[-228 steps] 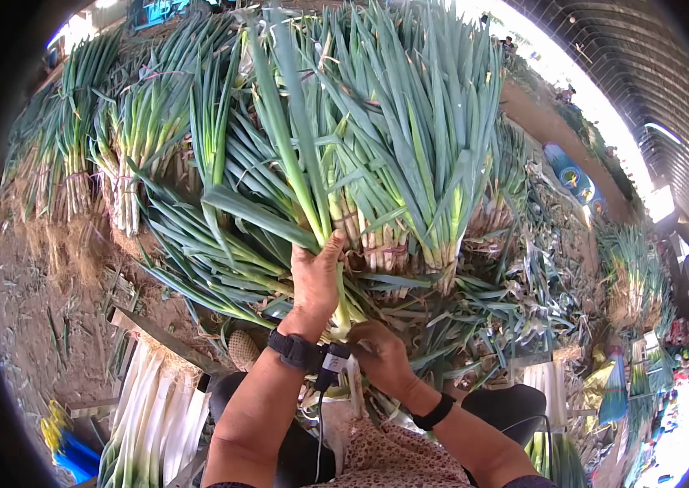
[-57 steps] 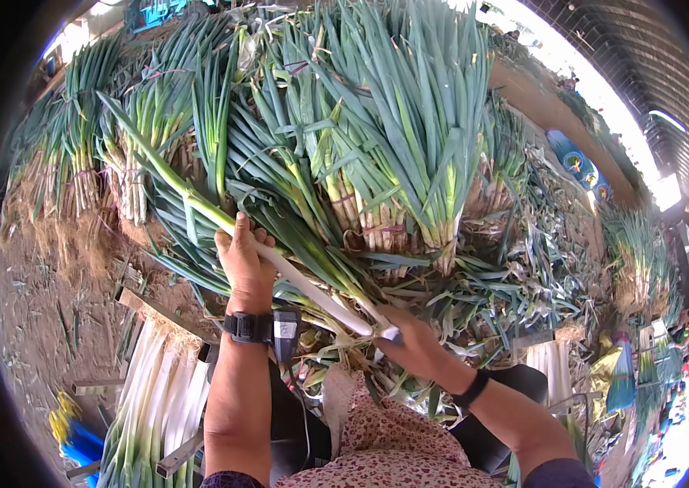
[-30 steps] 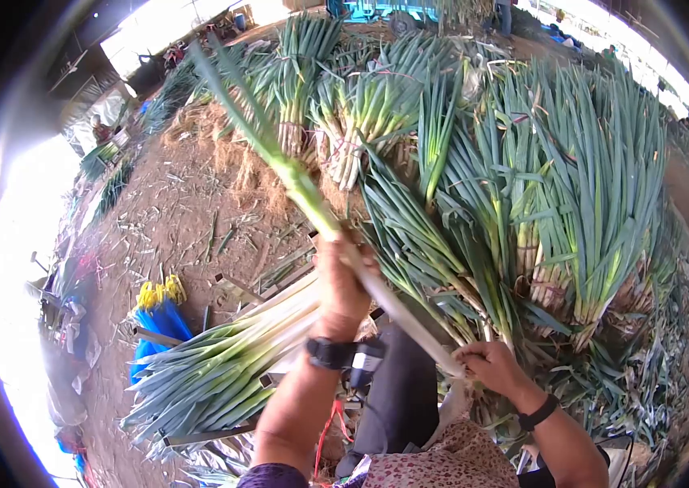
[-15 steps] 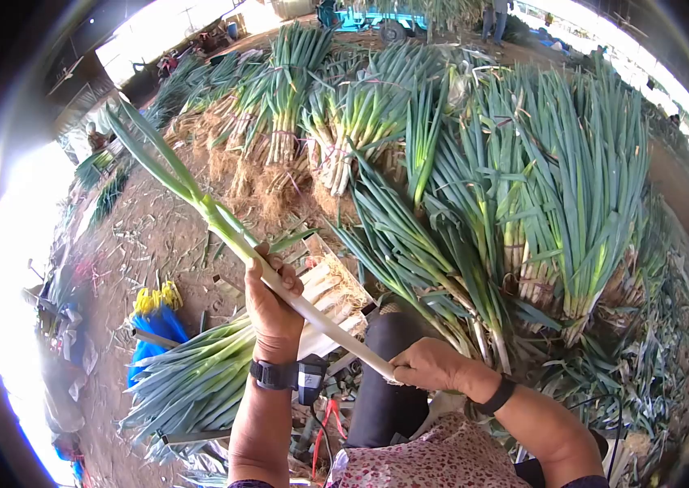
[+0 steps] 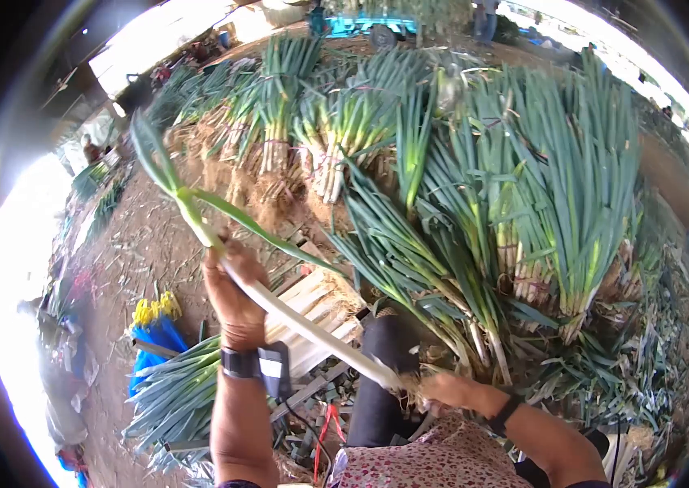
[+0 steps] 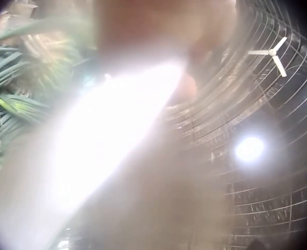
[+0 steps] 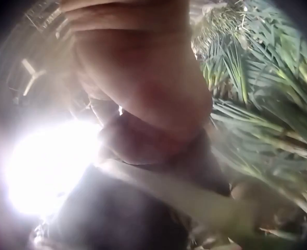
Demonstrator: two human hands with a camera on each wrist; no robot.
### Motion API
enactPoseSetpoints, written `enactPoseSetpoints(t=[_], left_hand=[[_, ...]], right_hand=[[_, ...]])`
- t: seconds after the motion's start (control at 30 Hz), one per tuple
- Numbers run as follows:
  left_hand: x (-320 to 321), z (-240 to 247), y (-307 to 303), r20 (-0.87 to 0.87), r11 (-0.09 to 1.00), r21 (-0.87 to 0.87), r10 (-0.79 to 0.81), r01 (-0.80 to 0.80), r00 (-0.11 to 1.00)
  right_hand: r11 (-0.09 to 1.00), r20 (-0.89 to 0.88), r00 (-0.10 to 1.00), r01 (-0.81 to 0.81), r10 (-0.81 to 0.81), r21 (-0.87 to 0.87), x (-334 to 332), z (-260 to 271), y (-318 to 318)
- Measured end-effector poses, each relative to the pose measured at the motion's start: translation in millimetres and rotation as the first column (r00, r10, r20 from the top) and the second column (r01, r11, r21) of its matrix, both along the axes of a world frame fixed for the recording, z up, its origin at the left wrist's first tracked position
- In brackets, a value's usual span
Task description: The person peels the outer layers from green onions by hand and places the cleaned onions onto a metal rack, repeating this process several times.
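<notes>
My left hand point(image 5: 233, 313) grips a long green onion point(image 5: 320, 334) partway up, where its white shank turns green. The onion slants from its forked leaves at upper left to its rooted end at lower right, over my dark-clad leg point(image 5: 385, 346). At that root end my right hand point(image 5: 457, 391) has its fingers curled, pinching there. In the right wrist view its fingers point(image 7: 148, 94) bend over a blurred pale strip point(image 7: 169, 190). The left wrist view shows the shank point(image 6: 101, 140) overexposed, close to the camera.
White-shanked onions point(image 5: 312, 301) lie on a low metal rack at left, leaves point(image 5: 178, 398) trailing outward. Beyond them sits a blue bundle with yellow ends point(image 5: 157, 329). Tied onion bundles point(image 5: 572, 187) stand ahead; loose ones point(image 5: 409, 252) lean nearby. Leaf scraps point(image 5: 629, 358) cover the ground at right.
The view has swung left from the standing bundles. Over the last half second the left hand moved left and down, the onion with it; one leaf now droops rightward. The right hand moved slightly down and right.
</notes>
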State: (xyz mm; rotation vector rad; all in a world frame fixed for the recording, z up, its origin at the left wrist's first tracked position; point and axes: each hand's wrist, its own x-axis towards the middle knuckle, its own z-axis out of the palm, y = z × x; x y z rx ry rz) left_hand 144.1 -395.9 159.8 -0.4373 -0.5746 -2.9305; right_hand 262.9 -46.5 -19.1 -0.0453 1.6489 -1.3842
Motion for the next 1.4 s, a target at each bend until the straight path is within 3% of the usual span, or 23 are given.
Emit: enactPoseSetpoints(t=[0.07, 0.1, 0.13, 0.17, 0.2, 0.23, 0.3, 0.33, 0.43, 0.53, 0.57, 0.63, 0.73, 0.87, 0.97, 1.1, 1.13, 1.17, 1.23, 1.27, 1.3, 1.33, 1.4], left_hand=[[2.2, 18.5, -55.6, 0.108, 0.972, -0.094, 0.223, -0.213, 0.969], [5.7, 19.6, -98.1, 0.013, 0.896, -0.28, 0.361, -0.344, 0.932], [13.7, 32.6, -125.9, -0.037, 0.781, -0.351, 0.539, -0.516, 0.841], [25.8, 47.5, -165.2, -0.055, 0.893, -0.231, 0.385, -0.387, 0.921], [36.7, 45.5, -208.6, -0.093, 0.737, -0.356, 0.584, -0.575, 0.806], [52.8, 37.2, -259.4, -0.056, 0.784, -0.433, 0.47, -0.445, 0.881], [80.5, 6.0, -307.6, 0.047, 0.717, -0.473, 0.6, -0.511, 0.799], [98.2, -7.6, -313.4, 0.02, 0.773, -0.501, 0.46, -0.389, 0.888], [134.8, -65.1, -257.7, 0.172, 0.658, -0.621, 0.644, -0.426, 0.745], [159.4, -139.3, -238.3, 0.323, 0.779, -0.426, 0.606, -0.46, 0.727], [165.2, -153.4, -230.1, 0.367, 0.792, -0.388, 0.602, -0.472, 0.709], [178.0, -184.4, -235.3, 0.425, 0.827, -0.323, 0.562, -0.461, 0.71], [195.9, -192.9, -239.2, 0.488, 0.847, -0.328, 0.531, -0.418, 0.693], [202.8, -227.4, -219.3, 0.626, 0.941, -0.29, 0.323, -0.173, 0.71], [176.7, -258.2, -168.4, 0.709, 0.916, -0.353, 0.395, -0.192, 0.583], [148.4, -332.5, -167.1, 0.845, 0.981, -0.155, 0.192, -0.115, 0.5], [147.0, -350.2, -175.0, 0.672, 0.756, 0.601, -0.304, -0.259, 0.675], [143.5, -357.7, -177.0, 0.293, 0.06, 0.941, -0.64, -0.334, 0.71], [133.3, -324.4, -143.9, 0.102, -0.763, 0.532, -0.372, -0.366, 0.923], [128.2, -304.0, -125.3, 0.075, -0.959, 0.201, -0.187, -0.198, 0.979], [123.8, -287.6, -116.3, 0.056, -0.979, -0.196, -0.061, -0.049, 0.997], [128.4, -275.0, -117.0, 0.079, -0.824, -0.556, 0.08, 0.11, 0.994], [140.7, -256.2, -127.2, 0.22, -0.111, -0.959, 0.287, 0.26, 0.932]], right_hand=[[0.988, 0.17, 0.974, -0.155, 0.151, 0.01, 15.5, -7.3, 29.8], [0.95, -0.298, 0.91, -0.234, 0.289, 0.208, 23.1, 4.9, 41.3], [0.983, -0.177, 0.978, -0.084, 0.112, 0.161, 30.5, 7.0, 58.5], [0.988, -0.059, 0.995, 0.093, -0.086, 0.126, 37.6, 9.0, 75.6], [0.931, -0.221, 0.971, 0.165, -0.095, 0.326, 37.7, 18.2, 90.6], [0.842, -0.383, 0.921, 0.144, 0.078, 0.52, 42.4, -6.6, 125.6], [0.659, -0.469, 0.854, 0.221, 0.226, 0.719, 60.6, -64.9, 200.1], [0.551, -0.469, 0.856, 0.289, 0.218, 0.783, 71.9, -88.5, 234.7], [0.416, -0.588, 0.805, 0.51, 0.077, 0.753, 98.6, -102.5, 305.3], [0.159, -0.744, 0.667, 0.738, -0.03, 0.655, 121.8, -109.3, 375.8], [0.047, -0.617, 0.783, 0.621, -0.075, 0.782, 120.1, -80.3, 383.9], [-0.013, -0.612, 0.576, 0.722, -0.543, 0.692, 129.4, -48.6, 406.1], [-0.212, -0.824, 0.334, 0.859, -0.458, 0.466, 179.0, -100.4, 514.8], [-0.23, -0.801, 0.304, 0.851, -0.516, 0.472, 204.0, -103.7, 541.7], [-0.232, -0.801, 0.356, 0.83, -0.481, 0.508, 202.3, -100.5, 545.7], [-0.097, -0.738, 0.352, 0.867, -0.576, 0.488, 180.2, -17.1, 463.1], [-0.086, -0.748, 0.366, 0.868, -0.554, 0.488, 189.2, -20.5, 478.5], [-0.073, -0.755, 0.382, 0.868, -0.534, 0.491, 194.8, -16.6, 486.5], [-0.126, -0.807, 0.279, 0.91, -0.52, 0.395, 199.7, -3.2, 480.9], [-0.155, -0.801, 0.207, 0.925, -0.561, 0.347, 214.3, -14.2, 501.7], [-0.12, -0.856, 0.314, 0.912, -0.41, 0.392, 226.7, -26.4, 528.1], [0.032, -0.778, 0.375, 0.908, -0.503, 0.417, 242.7, -29.4, 551.3], [-0.14, -0.826, 0.237, 0.925, -0.511, 0.352, 246.5, -49.8, 563.1]])
